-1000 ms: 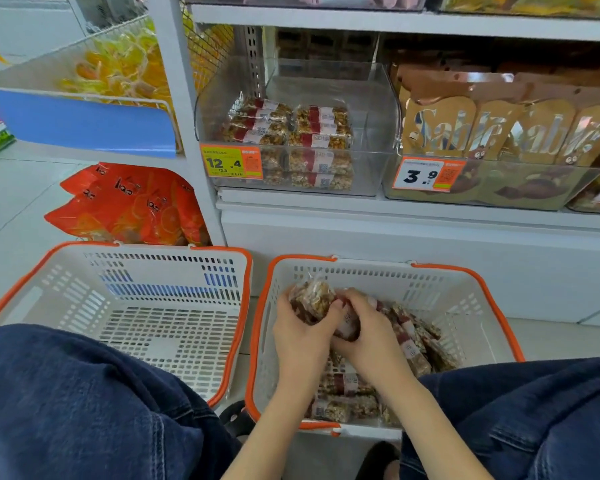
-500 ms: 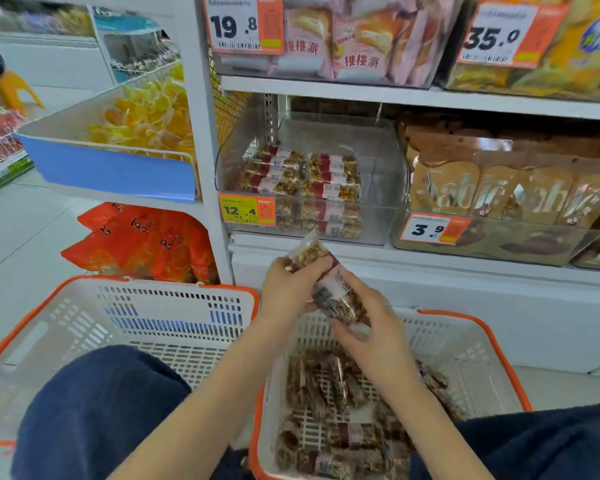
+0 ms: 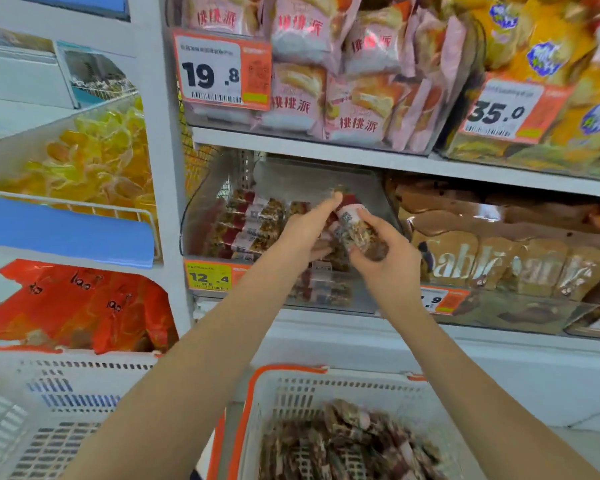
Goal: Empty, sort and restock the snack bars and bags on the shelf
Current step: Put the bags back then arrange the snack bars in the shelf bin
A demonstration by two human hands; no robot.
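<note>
A handful of nut bars (image 3: pixel 355 233) sits in the right hand (image 3: pixel 383 261), whose fingers curl round the bundle at the mouth of the clear bin (image 3: pixel 378 202) on the middle shelf; the left hand (image 3: pixel 305 233) reaches in beside it with fingers nearly straight, their tips against the top of the bundle, and whether it grips anything cannot be told through the blur. Bars already stacked (image 3: pixel 253 223) fill the bin's left side in rows, so the new ones likely belong in the open space to the right, labels up and ends aligned with the rows. Doing this well probably means lowering the bundle flat, letting the left hand steady the stack while the right lets go. More bars (image 3: pixel 343 441) wait in the right basket (image 3: pixel 278 382) below; the left basket (image 3: pixel 66 393) shows none. A 12.4 price tag (image 3: pixel 210 274) fronts the bin. Brown cookie bags (image 3: pixel 499 265) crowd the neighbouring tray, pink pastry bags (image 3: pixel 326 64) hang above, and the bin's low front wall and the shelf overhead narrow the way in.
</note>
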